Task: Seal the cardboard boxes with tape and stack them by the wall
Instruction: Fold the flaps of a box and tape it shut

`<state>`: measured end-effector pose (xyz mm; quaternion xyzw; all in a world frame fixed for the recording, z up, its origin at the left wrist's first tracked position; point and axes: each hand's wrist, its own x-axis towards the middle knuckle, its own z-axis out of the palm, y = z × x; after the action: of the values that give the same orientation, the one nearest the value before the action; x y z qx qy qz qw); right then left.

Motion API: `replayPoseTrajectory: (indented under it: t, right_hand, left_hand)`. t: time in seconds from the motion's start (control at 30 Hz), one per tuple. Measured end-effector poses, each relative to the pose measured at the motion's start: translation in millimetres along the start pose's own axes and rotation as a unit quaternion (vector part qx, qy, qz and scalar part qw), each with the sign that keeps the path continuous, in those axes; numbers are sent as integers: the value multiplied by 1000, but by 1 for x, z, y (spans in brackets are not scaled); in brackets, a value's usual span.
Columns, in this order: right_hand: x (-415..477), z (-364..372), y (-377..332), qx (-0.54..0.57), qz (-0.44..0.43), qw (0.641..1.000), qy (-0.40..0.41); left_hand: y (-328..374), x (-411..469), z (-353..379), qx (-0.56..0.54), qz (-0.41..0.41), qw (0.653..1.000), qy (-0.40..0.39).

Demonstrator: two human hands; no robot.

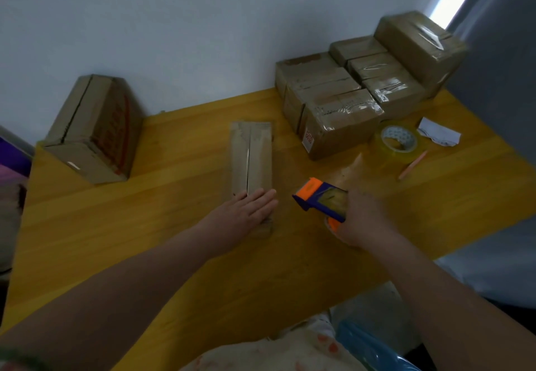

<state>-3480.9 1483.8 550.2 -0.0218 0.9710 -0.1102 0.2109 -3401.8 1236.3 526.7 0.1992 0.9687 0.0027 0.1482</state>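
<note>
Both hands work: our left hand (246, 211) lies flat, fingers spread, on the near end of the narrow cardboard box (251, 157), its seam untaped, mid-table. Our right hand (361, 220) grips the orange-blue tape dispenser (320, 199) beside it. Taped boxes (362, 86) crowd the wall; a tape roll (398, 140) sits near.

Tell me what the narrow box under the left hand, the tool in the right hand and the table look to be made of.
Narrow box: brown cardboard, matte, with an untaped seam gaping along its top. Tape dispenser in the right hand: probably moulded plastic, smooth orange and blue, holding a glossy roll of clear tape. Table: looks like wood or wood laminate, yellow with faint plank lines and a slight sheen. The left hand rests flat on the box.
</note>
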Motion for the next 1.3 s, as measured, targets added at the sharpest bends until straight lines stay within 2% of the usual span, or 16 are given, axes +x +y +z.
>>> replayPoseTrajectory:
  t: [0.13,0.2,0.23,0.33,0.37,0.47,0.5,0.57,0.63,0.73,0.93,1.03,1.17,1.3]
  right_hand:
    - [-1,-3,12,89,-37,995,-18]
    - [-5,-7,17,135,-66,988,-20]
    - [-9,-10,18,150,-84,985,-19]
    - [-20,-18,16,180,-145,973,0]
    - [-24,-19,14,185,-169,968,14]
    - [-30,-21,8,187,-215,958,37]
    - [-32,-21,6,189,-223,956,38]
    - [-36,-22,4,187,-243,951,45]
    - [-38,-22,3,181,-262,946,53]
    - [-40,-19,2,191,-278,940,49]
    - [-48,-29,-11,184,-314,931,32]
    - [-49,-38,-17,178,-349,920,-4]
    - [-47,-51,-14,147,-359,921,-26]
    - [-43,-64,5,92,-348,932,-41]
  left_hand:
    - [1,2,-4,-10,-15,1000,-1]
    - [7,2,-9,-127,-51,990,37]
    - [11,2,-14,-212,-83,971,80]
    - [21,6,-35,-421,-210,861,192]
    - [23,8,-43,-499,-250,807,191]
    - [27,12,-63,-729,-303,604,110]
    - [26,11,-65,-762,-312,562,80]
    - [23,10,-63,-778,-333,531,47]
    - [21,6,-60,-781,-333,526,36]
    - [21,2,-58,-777,-317,540,64]
    - [22,-5,-50,-690,-312,634,157]
    - [16,-11,-44,-672,-321,644,179]
    - [-2,-28,-42,-651,-357,636,211]
    - [-23,-52,-27,-587,-407,669,206]
